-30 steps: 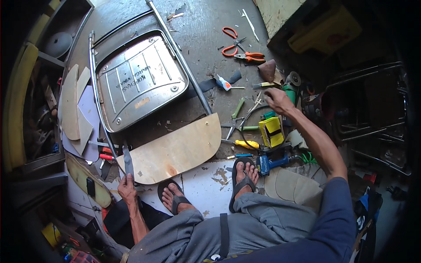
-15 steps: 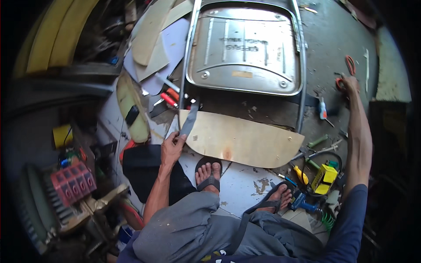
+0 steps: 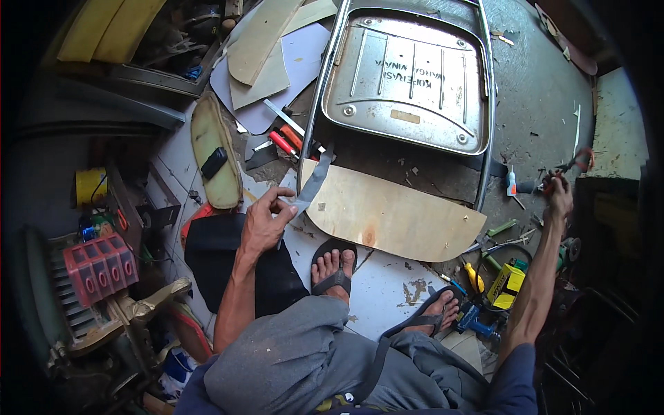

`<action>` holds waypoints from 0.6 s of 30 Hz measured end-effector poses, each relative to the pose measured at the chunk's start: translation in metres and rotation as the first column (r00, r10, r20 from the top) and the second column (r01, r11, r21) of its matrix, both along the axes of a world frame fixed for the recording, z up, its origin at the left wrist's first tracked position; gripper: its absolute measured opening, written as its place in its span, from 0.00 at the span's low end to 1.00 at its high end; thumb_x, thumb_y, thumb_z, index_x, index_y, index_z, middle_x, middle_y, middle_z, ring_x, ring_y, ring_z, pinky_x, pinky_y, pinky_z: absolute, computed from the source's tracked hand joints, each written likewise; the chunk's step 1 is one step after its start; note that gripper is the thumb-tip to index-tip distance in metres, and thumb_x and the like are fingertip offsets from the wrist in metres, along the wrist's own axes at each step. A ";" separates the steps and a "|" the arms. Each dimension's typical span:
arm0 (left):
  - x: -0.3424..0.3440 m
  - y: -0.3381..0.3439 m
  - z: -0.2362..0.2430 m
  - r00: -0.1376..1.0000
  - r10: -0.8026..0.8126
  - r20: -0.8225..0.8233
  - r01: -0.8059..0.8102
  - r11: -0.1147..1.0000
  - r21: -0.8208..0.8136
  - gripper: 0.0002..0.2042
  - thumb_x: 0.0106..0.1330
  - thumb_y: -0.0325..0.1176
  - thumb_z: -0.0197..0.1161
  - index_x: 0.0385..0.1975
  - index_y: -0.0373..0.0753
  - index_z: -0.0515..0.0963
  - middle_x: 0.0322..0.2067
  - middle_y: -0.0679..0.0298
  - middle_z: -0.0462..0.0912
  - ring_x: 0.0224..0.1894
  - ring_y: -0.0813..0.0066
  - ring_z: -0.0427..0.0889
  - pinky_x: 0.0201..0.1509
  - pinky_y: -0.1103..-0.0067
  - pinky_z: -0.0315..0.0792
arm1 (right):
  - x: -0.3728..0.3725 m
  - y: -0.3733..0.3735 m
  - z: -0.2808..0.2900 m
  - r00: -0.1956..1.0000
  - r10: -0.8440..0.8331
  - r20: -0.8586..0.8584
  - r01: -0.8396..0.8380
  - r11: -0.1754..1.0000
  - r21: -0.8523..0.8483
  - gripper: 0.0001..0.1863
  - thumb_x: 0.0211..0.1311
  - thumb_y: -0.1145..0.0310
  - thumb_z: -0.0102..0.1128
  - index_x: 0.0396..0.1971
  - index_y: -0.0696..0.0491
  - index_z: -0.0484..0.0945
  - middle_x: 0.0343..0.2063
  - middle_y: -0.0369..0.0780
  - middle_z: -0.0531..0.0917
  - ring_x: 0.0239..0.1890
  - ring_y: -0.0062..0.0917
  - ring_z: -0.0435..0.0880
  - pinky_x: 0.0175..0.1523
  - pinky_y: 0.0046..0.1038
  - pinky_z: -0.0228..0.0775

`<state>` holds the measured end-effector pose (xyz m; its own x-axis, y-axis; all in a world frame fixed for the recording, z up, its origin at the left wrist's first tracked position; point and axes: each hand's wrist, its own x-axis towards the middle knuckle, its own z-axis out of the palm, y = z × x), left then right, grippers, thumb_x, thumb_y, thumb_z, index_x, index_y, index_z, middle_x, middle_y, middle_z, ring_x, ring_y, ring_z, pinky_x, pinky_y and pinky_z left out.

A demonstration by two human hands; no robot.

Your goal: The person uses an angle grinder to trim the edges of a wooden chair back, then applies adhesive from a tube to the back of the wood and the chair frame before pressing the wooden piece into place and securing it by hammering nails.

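My left hand [image 3: 264, 223] pinches the near end of a grey strip [image 3: 315, 181], possibly tape or vinyl, that runs up over the left end of a pale plywood board [image 3: 394, 213]. The board has one curved edge and lies below a metal chair frame [image 3: 408, 79] with a silver panel. Out at the right, my right hand [image 3: 559, 196] is closed on red-handled scissors [image 3: 579, 163], blurred by motion and held above the floor. A piece of black sheet material [image 3: 232, 259] lies beside my left forearm.
Red-handled tools [image 3: 283, 143] lie left of the chair frame. A screwdriver [image 3: 512, 181], a yellow box [image 3: 507, 285] and a blue power tool [image 3: 477, 324] are on the right. Cut boards [image 3: 266, 48] and a worn pad [image 3: 216, 155] lie at left. My sandalled feet stand near the board.
My right hand has lifted the scissors off the floor and come lower in view. My left hand has drawn the strip's end slightly upward. The view has shifted.
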<state>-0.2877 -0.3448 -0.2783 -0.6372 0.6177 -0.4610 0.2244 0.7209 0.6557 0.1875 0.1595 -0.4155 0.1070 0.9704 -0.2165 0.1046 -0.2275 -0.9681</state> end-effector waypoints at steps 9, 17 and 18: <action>-0.009 0.012 0.012 0.949 -0.315 -0.019 0.314 0.949 -0.020 0.12 0.64 0.31 0.62 0.43 0.32 0.78 0.31 0.54 0.84 0.34 0.65 0.84 0.42 0.72 0.76 | -0.145 -0.219 0.086 0.779 0.577 -0.246 -0.555 0.817 0.159 0.20 0.65 0.73 0.48 0.56 0.59 0.75 0.40 0.42 0.81 0.41 0.25 0.80 0.51 0.28 0.73; 0.022 -0.028 -0.009 0.987 -0.110 -0.115 0.122 0.988 0.100 0.12 0.63 0.30 0.60 0.43 0.33 0.74 0.32 0.54 0.82 0.34 0.62 0.84 0.41 0.70 0.76 | -0.240 -0.414 0.066 0.469 0.619 0.630 -0.876 0.417 0.242 0.29 0.53 0.60 0.72 0.49 0.59 0.71 0.40 0.48 0.78 0.40 0.43 0.79 0.43 0.38 0.74; 0.028 -0.027 -0.012 0.990 -0.073 -0.121 0.089 0.987 0.135 0.11 0.63 0.30 0.60 0.43 0.33 0.74 0.31 0.54 0.82 0.34 0.61 0.84 0.41 0.70 0.76 | -0.240 -0.430 0.059 0.417 0.597 0.686 -0.893 0.408 0.188 0.30 0.53 0.55 0.70 0.49 0.59 0.71 0.41 0.48 0.77 0.42 0.42 0.79 0.46 0.37 0.73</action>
